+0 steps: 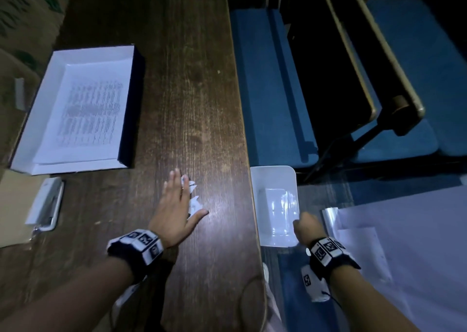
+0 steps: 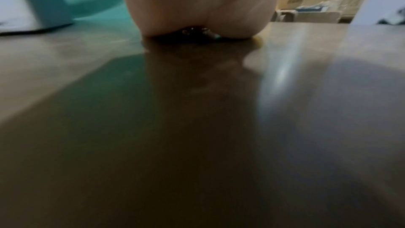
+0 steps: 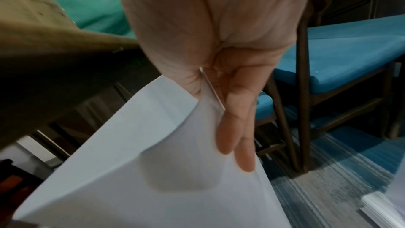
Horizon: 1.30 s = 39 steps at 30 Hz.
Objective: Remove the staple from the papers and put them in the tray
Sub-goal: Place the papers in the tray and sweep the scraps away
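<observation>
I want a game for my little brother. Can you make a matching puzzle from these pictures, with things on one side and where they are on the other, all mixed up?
Things:
1. printed papers
2. paper scraps
3. white bin
4. stapler

Places:
A. beside the table edge, held at the rim by the right hand
B. under the flat left hand on the table
C. in the tray
D. on the table, in front of the tray

Pairs: 1-C, 2-B, 3-A, 4-D

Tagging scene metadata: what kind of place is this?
Likely an office or meeting room: a wooden desk, blue upholstered chairs, a paper tray holding printed sheets, and a stapler.
</observation>
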Each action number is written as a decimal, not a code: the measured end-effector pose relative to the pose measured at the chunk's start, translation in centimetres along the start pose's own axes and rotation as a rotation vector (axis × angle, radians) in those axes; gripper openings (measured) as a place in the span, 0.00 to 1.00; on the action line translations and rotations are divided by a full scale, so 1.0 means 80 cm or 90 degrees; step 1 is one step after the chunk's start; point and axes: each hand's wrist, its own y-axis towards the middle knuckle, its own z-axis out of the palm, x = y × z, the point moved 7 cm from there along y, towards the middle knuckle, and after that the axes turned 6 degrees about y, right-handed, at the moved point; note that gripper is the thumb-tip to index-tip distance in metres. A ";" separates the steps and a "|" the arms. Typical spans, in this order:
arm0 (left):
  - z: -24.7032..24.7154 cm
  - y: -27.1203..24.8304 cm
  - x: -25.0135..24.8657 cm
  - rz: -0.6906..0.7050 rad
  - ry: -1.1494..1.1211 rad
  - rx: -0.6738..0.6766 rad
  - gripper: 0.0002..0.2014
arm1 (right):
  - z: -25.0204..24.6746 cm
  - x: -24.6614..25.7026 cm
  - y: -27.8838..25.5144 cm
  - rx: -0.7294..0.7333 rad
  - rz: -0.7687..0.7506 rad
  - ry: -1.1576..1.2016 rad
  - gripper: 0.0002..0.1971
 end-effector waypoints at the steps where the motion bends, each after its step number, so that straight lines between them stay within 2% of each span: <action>1: 0.001 0.004 -0.013 0.006 -0.004 0.004 0.51 | -0.004 0.005 -0.006 -0.008 -0.007 0.004 0.08; 4: 0.005 0.017 -0.053 0.034 0.000 0.004 0.49 | -0.016 0.017 -0.021 -0.022 -0.021 0.016 0.17; 6: 0.007 0.026 -0.078 0.048 0.008 0.008 0.48 | -0.024 0.025 -0.030 -0.020 -0.029 0.022 0.18; 12: 0.004 0.050 -0.150 0.089 0.014 0.031 0.47 | -0.035 0.037 -0.046 0.007 -0.055 0.034 0.16; 15: 0.009 0.060 -0.183 0.101 0.024 0.049 0.46 | -0.041 0.041 -0.051 0.000 -0.077 0.020 0.09; 17: 0.008 0.063 -0.205 0.124 0.008 0.060 0.45 | -0.044 0.042 -0.053 -0.005 -0.084 0.014 0.08; 21: -0.001 0.060 -0.235 0.214 -0.097 0.081 0.35 | -0.042 0.042 -0.050 -0.002 -0.105 0.033 0.11; 23: -0.009 0.056 -0.225 0.221 -0.173 0.064 0.28 | -0.041 0.041 -0.049 -0.005 -0.108 0.035 0.13; 25: -0.020 0.043 -0.189 0.172 -0.264 0.026 0.30 | -0.041 0.042 -0.049 -0.014 -0.107 0.028 0.13; 27: -0.036 0.019 -0.132 0.067 -0.360 -0.049 0.40 | -0.041 0.042 -0.048 -0.020 -0.109 0.019 0.12; 28: -0.041 0.002 -0.097 0.003 -0.385 -0.093 0.41 | -0.040 0.042 -0.048 -0.020 -0.110 0.015 0.11; 30: -0.049 -0.034 -0.021 -0.126 -0.371 -0.189 0.39 | -0.040 0.045 -0.047 -0.024 -0.115 0.010 0.09; 33: -0.043 -0.087 0.095 -0.310 -0.253 -0.317 0.28 | -0.039 0.045 -0.044 -0.026 -0.111 0.006 0.09; 34: -0.034 -0.100 0.128 -0.378 -0.222 -0.316 0.26 | -0.038 0.046 -0.043 -0.028 -0.108 0.005 0.09; 36: -0.008 -0.114 0.174 -0.503 -0.236 -0.249 0.31 | -0.039 0.048 -0.042 -0.034 -0.107 -0.003 0.09; 37: 0.003 -0.114 0.183 -0.540 -0.254 -0.202 0.33 | -0.039 0.050 -0.042 -0.036 -0.108 -0.005 0.09; 39: 0.012 -0.104 0.174 -0.541 -0.259 -0.137 0.35 | -0.039 0.053 -0.042 -0.037 -0.113 -0.005 0.09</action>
